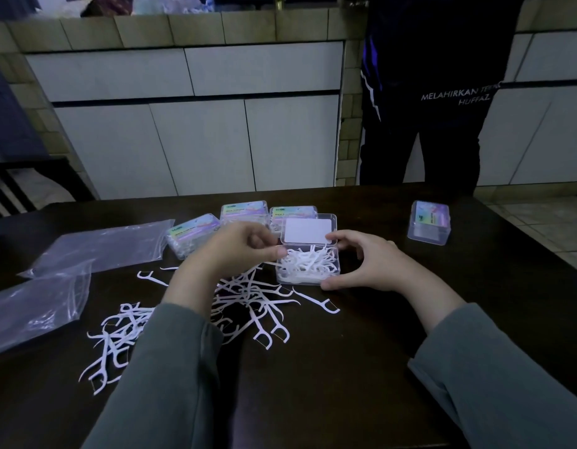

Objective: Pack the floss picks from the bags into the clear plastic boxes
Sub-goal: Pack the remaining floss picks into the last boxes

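Both hands, left (235, 251) and right (361, 260), loosely cup the heaped open box (308, 265); closing its lid risks jamming protruding floss picks (305, 259).

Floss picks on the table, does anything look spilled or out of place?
Yes. Many loose floss picks lie scattered across the dark table beside the open box, not packed yet. One pick still sits inside the nearer bag. Otherwise nothing looks damaged.
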`<action>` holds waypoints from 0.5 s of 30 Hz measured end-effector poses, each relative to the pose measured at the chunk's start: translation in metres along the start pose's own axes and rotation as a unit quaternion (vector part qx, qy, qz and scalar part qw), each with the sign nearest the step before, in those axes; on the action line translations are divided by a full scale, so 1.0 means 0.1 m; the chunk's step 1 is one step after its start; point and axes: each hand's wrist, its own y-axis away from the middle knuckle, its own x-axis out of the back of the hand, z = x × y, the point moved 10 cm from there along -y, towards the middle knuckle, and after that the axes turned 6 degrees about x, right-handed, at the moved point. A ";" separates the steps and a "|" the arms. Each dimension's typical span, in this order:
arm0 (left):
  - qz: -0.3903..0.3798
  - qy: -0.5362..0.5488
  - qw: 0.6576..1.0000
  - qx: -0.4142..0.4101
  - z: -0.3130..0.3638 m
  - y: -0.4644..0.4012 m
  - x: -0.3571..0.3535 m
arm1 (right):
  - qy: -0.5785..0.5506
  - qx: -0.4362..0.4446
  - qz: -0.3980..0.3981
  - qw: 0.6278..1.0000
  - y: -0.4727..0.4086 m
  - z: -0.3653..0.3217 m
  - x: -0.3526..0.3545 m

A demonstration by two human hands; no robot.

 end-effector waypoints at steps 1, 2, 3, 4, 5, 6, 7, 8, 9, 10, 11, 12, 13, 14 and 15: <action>-0.021 -0.013 1.000 0.016 -0.04 0.00 -0.03 | 0.000 0.000 0.001 1.000 0.00 0.00 0.00; -0.032 -0.017 0.999 0.025 -0.06 0.01 -0.04 | -0.001 0.000 0.002 1.000 -0.01 0.01 0.00; -0.034 -0.012 0.999 0.029 -0.07 0.00 -0.04 | -0.001 0.001 0.002 1.000 -0.01 0.01 0.00; -0.033 -0.005 0.999 0.030 -0.07 0.01 -0.03 | -0.001 0.002 0.003 1.000 -0.01 0.00 0.00; -0.031 0.003 0.999 0.028 -0.06 0.02 -0.02 | 0.000 0.003 0.004 1.000 -0.01 0.01 0.01; -0.030 0.010 0.999 0.027 -0.05 0.02 -0.01 | 0.001 0.005 0.005 1.000 -0.01 0.01 0.01; -0.031 0.016 0.999 0.025 -0.05 0.02 0.00 | 0.001 0.007 0.006 1.000 -0.01 0.01 0.01; -0.036 0.021 0.999 0.024 -0.04 0.03 0.01 | 0.001 0.008 0.007 1.000 -0.01 0.01 0.01; -0.047 0.024 0.998 0.025 -0.05 0.03 0.00 | 0.001 0.008 0.007 1.000 -0.01 0.01 0.01; -0.062 0.021 0.997 0.029 -0.05 0.05 -0.02 | 0.000 0.008 0.007 1.000 -0.01 0.01 0.01; -0.077 0.012 0.996 0.036 -0.07 0.06 -0.05 | -0.001 0.008 0.006 1.000 0.00 0.01 0.01; -0.089 0.001 0.995 0.044 -0.08 0.07 -0.07 | -0.001 0.008 0.006 1.000 0.00 0.01 0.01; -0.096 -0.009 0.994 0.048 -0.09 0.08 -0.08 | 0.000 0.008 0.006 1.000 0.00 0.00 0.01; -0.097 -0.014 0.994 0.050 -0.09 0.08 -0.08 | -0.001 0.008 0.005 1.000 0.00 0.00 0.01; -0.092 -0.012 0.995 0.048 -0.09 0.07 -0.07 | -0.001 0.007 0.004 1.000 0.00 0.00 0.01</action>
